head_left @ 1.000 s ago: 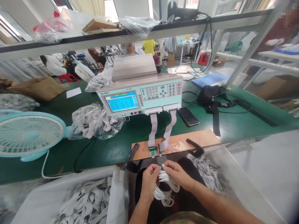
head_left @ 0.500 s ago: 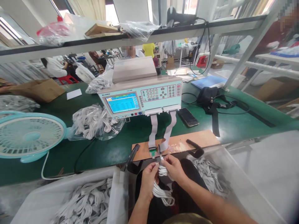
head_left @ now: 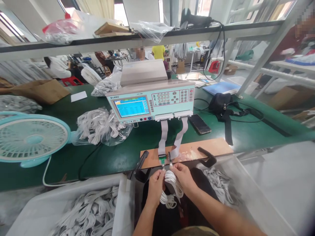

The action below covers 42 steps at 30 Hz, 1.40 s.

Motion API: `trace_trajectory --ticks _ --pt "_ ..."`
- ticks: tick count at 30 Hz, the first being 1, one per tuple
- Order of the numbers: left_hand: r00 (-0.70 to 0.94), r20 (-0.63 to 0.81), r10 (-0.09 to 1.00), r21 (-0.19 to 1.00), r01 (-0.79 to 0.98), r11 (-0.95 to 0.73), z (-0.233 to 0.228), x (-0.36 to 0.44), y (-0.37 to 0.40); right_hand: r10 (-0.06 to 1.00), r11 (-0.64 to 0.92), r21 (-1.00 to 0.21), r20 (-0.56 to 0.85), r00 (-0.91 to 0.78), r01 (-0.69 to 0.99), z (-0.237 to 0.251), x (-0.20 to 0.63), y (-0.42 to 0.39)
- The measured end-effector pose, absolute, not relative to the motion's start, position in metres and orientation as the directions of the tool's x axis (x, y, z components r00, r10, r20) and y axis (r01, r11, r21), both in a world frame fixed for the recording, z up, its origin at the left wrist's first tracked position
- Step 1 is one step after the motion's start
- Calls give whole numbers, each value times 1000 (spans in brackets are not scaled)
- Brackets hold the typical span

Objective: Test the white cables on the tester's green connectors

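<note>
Head view: two hands hold a white cable.
Left hand [head_left: 155,183] and right hand [head_left: 185,177] each pinch one end of the cable [head_left: 172,188], at the desk [head_left: 123,154] edge.

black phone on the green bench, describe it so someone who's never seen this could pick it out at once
Start at the pale teal tester box with the blue screen on the green bench top. Just right of its two grey ribbon cables lies a flat black rectangular phone, screen dark. Unlike the lumpy black strap bag behind it, it is thin, glossy and lies flat.
</note>
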State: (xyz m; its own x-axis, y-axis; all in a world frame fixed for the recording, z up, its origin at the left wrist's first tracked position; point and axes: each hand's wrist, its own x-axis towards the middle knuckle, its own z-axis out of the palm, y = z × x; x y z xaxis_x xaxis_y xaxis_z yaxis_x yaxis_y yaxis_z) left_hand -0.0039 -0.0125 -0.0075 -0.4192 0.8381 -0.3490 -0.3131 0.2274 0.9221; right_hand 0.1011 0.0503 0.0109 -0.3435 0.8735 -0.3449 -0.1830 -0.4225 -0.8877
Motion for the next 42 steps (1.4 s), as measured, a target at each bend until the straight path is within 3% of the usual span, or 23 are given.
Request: trace_trajectory --ticks 22,31,42 --pt "-614 -291 733 931 -358 70 -8 14 -5 875 -364 -927 -308 -374 -89 10 105 51" --pt "-638 -289 713 928 -369 46 -10 19 -4 847 -405 -906 -322 -424 -120 12 105 52" --pt "-655 -185 732 953 -301 -28 -12 19 -2 830 -442 -882 -331 -449 -166 6 106 53"
